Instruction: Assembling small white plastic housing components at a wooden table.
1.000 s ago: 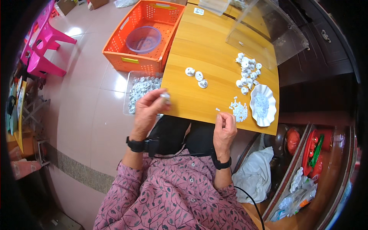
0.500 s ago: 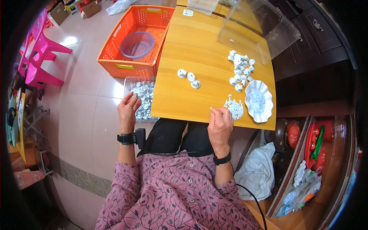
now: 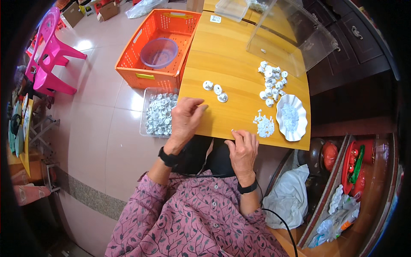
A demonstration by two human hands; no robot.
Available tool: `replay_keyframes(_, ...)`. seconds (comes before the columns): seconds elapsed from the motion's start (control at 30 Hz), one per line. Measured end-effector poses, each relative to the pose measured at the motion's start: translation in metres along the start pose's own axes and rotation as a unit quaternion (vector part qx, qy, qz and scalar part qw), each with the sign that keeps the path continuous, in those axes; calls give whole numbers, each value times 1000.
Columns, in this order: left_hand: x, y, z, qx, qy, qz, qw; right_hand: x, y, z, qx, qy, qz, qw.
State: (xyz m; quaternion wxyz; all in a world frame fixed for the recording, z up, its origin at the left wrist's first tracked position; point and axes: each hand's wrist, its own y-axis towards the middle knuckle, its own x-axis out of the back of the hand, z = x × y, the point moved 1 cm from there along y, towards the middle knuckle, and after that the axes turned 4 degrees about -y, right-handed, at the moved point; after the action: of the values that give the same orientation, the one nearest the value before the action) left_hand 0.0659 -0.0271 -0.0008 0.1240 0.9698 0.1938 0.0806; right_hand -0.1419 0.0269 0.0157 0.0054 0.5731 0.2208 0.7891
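My right hand [image 3: 243,150] hovers by the near edge of the wooden table, a small white plastic peg [image 3: 232,130] pinched at its fingertips. Over the table's left near corner, my left hand [image 3: 186,121] has its thumb and forefinger apart, with nothing visible between them. Just beyond it lie a few round white plastic parts [image 3: 218,89]. A pile of small white pegs [image 3: 265,127] is to the right of my right hand. Beside that pile stands a scalloped white dish [image 3: 302,125] of small translucent pieces [image 3: 289,117]. More white parts [image 3: 273,81] are heaped farther back.
A clear bin [image 3: 144,124] of many white parts sits left of the table [image 3: 231,55]. Behind it is an orange crate [image 3: 147,77] holding a purple bowl [image 3: 158,53]. A transparent panel box [image 3: 291,34] stands at the back right. Pink stools [image 3: 55,55] are far left.
My left hand has moved from above the clear bin rightward to the table's near left corner. The right hand keeps its pinch and has barely shifted. The view has tilted slightly.
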Motion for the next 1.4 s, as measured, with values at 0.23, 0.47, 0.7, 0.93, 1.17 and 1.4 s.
replay_keyframes(0.23, -43, 23, 3, -75, 48, 56, 994, -8, -6, -2, 24, 24, -33, 999)
replay_keyframes(0.47, -56, 35, 9, -159, 166, 86, 969, -6, -7, 0, 3, 83, -58, 995)
replay_keyframes(0.7, -44, 24, 6, -94, 191, 169, 962, -10, -8, -3, -142, 243, -77, 956)
replay_keyframes(0.93, -33, 5, -14, -178, 176, 91, 964, -10, -4, -3, -304, 510, -26, 805)
replay_keyframes(1.17, -30, -32, -22, 4, 5, 196, 981, -7, -1, -7, -302, 613, -36, 730)
replay_keyframes(1.4, -35, -48, -19, 249, -277, 319, 872, -4, 1, 1, -307, 693, -55, 650)
